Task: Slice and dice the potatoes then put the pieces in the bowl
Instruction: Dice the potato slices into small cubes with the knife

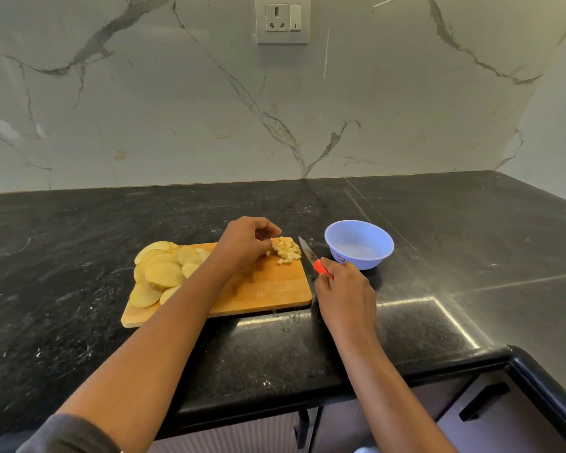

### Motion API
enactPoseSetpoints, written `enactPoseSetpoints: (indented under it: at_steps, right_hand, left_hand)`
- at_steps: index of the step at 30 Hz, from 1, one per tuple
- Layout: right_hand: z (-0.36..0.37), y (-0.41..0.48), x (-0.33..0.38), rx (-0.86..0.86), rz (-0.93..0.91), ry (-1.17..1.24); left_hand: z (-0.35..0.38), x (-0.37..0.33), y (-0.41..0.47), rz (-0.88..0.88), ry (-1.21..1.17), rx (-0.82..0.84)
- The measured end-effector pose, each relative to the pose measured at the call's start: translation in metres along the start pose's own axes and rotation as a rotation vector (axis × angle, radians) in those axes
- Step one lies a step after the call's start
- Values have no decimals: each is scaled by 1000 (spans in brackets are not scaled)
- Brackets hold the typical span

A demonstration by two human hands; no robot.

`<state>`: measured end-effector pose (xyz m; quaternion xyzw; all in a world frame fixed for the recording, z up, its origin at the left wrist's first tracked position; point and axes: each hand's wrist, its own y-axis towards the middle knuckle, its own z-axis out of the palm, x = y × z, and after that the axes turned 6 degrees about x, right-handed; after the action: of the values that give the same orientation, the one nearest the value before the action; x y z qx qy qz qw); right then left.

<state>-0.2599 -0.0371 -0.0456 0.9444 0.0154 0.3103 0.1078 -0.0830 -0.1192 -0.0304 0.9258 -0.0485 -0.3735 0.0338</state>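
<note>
Wooden board (268,289) at frame centre carries potato slices (162,273) at left and diced pieces (286,250) at its upper right corner. The left hand (242,245) curls its fingers against the diced pieces; whether it grips any I cannot tell. The right hand (343,295) grips the red-handled knife (307,253), just left of the blue bowl (358,243)

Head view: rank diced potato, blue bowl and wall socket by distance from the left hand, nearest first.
1. Diced potato: at the left hand, on the board.
2. Blue bowl: to the right, on the counter.
3. Wall socket: far behind, on the wall.
</note>
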Motion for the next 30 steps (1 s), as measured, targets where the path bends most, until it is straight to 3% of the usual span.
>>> enactPoseSetpoints:
  at_steps: [4,9,14,23,30]
  right_hand:
    - [2,1,1,11,-6,-36]
    - [8,0,3,2,-49,-93]
    - [11,-2,6,-11,-86,-172]
    - [9,2,1,-26,-10,-119]
    - [6,4,2,-4,-4,-87]
  left_hand:
    - [-7,0,-4,9,-64,-67]
    - [-10,5,-6,-32,91,-136]
    - [-11,5,-6,-50,183,-108]
    - [-24,11,-11,-126,363,99]
    - [-12,7,-7,-117,316,38]
